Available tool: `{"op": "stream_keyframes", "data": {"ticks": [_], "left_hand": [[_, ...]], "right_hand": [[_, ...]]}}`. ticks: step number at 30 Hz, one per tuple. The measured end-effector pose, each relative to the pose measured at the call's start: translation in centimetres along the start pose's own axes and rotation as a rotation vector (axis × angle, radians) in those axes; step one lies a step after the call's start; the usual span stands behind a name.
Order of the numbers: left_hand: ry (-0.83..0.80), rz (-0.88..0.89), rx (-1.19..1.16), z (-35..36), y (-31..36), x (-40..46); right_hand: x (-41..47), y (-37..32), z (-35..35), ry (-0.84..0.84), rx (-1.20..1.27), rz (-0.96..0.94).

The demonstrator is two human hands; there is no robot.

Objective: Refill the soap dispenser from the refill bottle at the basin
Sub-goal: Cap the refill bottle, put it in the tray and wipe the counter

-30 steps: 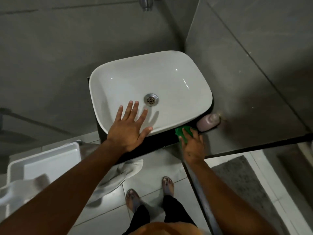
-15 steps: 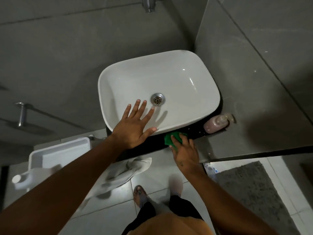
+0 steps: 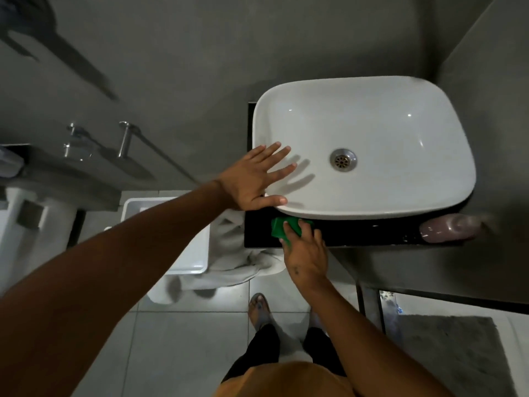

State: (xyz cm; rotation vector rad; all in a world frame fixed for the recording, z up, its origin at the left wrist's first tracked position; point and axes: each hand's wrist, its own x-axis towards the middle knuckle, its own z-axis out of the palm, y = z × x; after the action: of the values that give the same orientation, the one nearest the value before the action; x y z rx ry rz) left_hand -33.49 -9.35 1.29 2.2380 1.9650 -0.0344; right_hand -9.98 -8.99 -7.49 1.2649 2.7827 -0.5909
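- Right now the left hand [image 3: 252, 181] lies flat with its fingers spread on the near-left rim of the basin [image 3: 372, 207], thumb along the edge, holding nothing.
- Meanwhile the right hand [image 3: 307, 253] presses a green sponge [image 3: 279, 226] onto the dark tabletop [image 3: 372, 233] just in front of the basin; its grip is fingers laid over the sponge, lightly curled.
- At the tabletop's right end the pink dispenser [image 3: 449, 229] is blurred, well apart from both hands.
- No refill bottle shows clearly in this view.
- The step in hand looks like wiping, so the refill itself seems not yet begun.
- To wipe well, I would brace on the rim, keep the sponge flat and stop short of the dispenser so it is not knocked off.
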Motion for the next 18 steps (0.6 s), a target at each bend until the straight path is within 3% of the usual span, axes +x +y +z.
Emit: {"op": "stream_keyframes", "data": {"ticks": [2, 5, 9, 11, 14, 18], "left_hand": [[0.034, 0.008, -0.016, 0.4, -0.2, -0.1], [0.062, 0.017, -0.023, 0.7, -0.6, 0.0], [0.112, -0.033, -0.047, 0.3, -1.0, -1.3], [0.183, -0.145, -0.083, 0.6, -1.3, -4.0], [0.313, -0.401, -0.191, 2.9, -1.7, -11.6], [0.262, -0.848, -0.341, 9.4, 0.3, -23.0]], "right_hand": [[0.2, -1.3, 0.6, 0.004, -0.029, -0.015], [0.5, -3.0, 1.3, -0.037, -0.073, -0.21], [2.4, -4.2, 1.0, -0.177, -0.068, -0.358], [2.7, -4.8, 0.8, -0.256, 0.069, -0.376], [2.9, -6.7, 1.1, -0.223, 0.304, -0.291], [3.9, -12.4, 3.4, -0.244, 0.438, -0.28]]}}
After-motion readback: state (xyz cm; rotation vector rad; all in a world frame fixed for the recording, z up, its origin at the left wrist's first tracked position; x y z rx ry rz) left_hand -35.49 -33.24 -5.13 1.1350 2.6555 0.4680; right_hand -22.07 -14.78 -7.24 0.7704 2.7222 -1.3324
